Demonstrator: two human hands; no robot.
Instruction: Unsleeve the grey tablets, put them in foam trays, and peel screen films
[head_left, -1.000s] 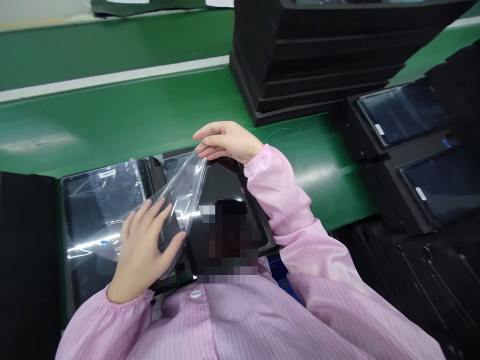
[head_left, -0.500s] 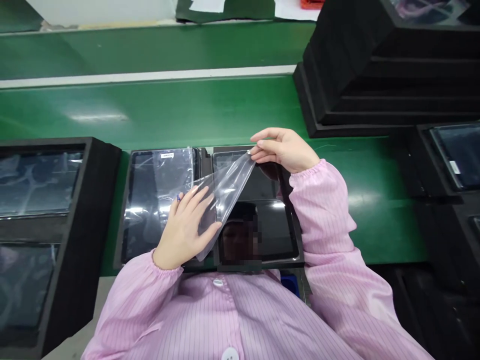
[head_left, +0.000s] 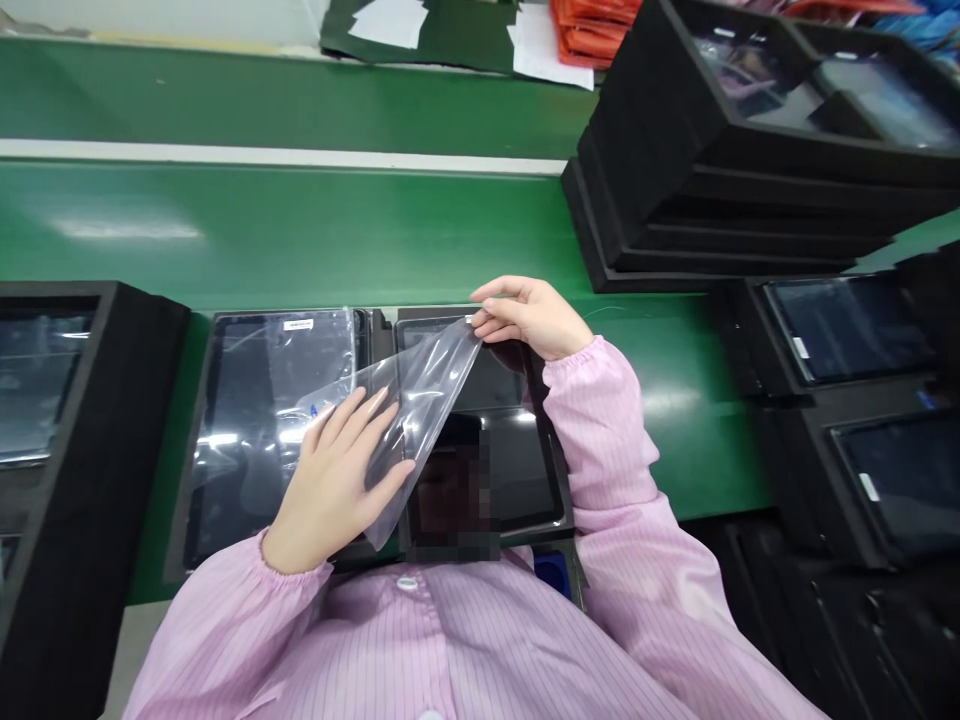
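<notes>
A clear plastic film stretches diagonally between my hands. My right hand pinches its upper corner between thumb and fingers, above the back of a dark glossy screen in a black foam tray. My left hand lies with fingers spread on the film's lower left part. Beneath and left of that hand is another dark screen, covered by clear plastic with a small white label near its top edge.
Stacked black foam trays stand at the back right. More trays with screens lie at the right and far left. Orange packets and white papers are at the back.
The view has shifted, so the trays and hands appear further left and slightly lower. My left hand's fingers are spread a little wider on the film; the right hand keeps its pinch.
</notes>
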